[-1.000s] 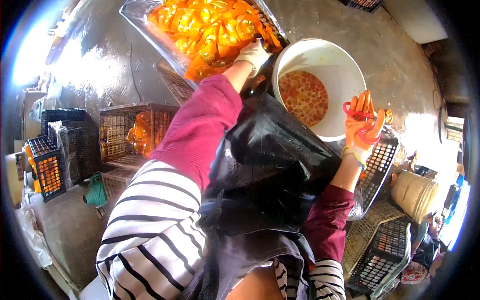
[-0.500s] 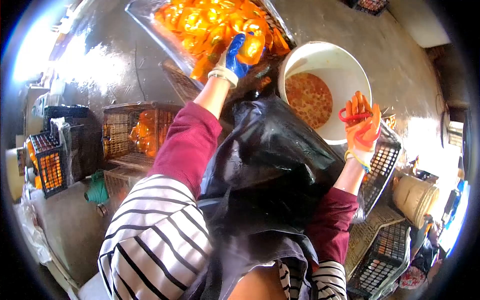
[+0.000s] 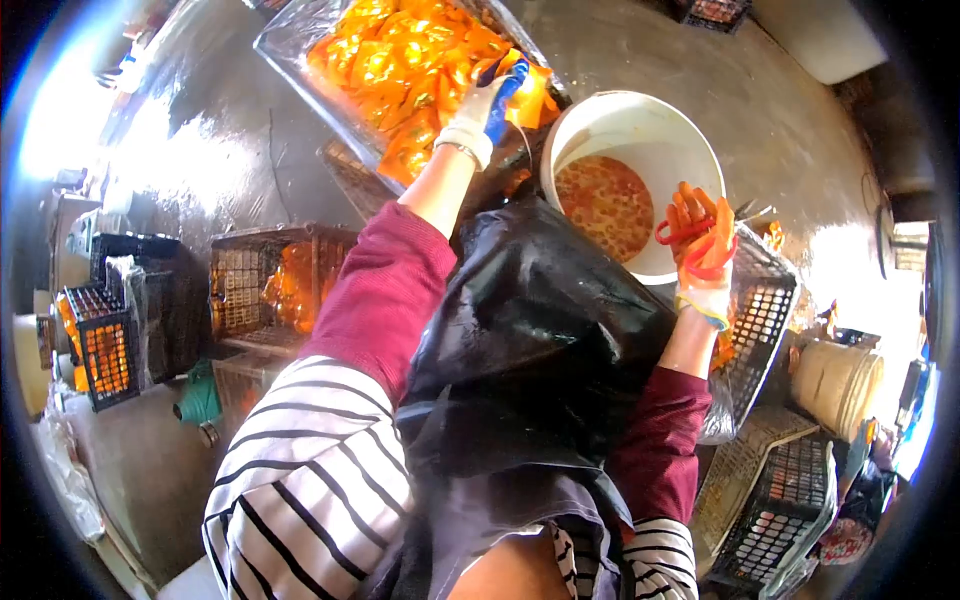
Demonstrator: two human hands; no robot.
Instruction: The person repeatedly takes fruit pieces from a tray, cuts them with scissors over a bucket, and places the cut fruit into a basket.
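My left hand (image 3: 488, 105), in a white and blue glove, is closed around a glossy orange pepper (image 3: 530, 102) at the near right corner of a plastic-lined crate (image 3: 330, 112). Many shiny orange peppers (image 3: 400, 60) are heaped in that crate. My right hand (image 3: 703, 240), in an orange and white glove, holds red-handled scissors (image 3: 672, 233); the blades point away to the right. Between the hands stands a white bucket (image 3: 690, 135) with reddish-brown, lumpy contents at its bottom.
A black apron (image 3: 540, 300) covers my lap. Beside my right forearm leans a black crate (image 3: 765, 320), with another crate (image 3: 775, 515) behind it. To the left lie an open crate (image 3: 235, 290) with orange peppers and a green object (image 3: 198, 393). The concrete floor (image 3: 640, 60) looks wet.
My left hand has shifted slightly right and turned over with the pepper, near the crate's corner. My right hand with the scissors appears a little lower and further left; the view has shifted slightly.
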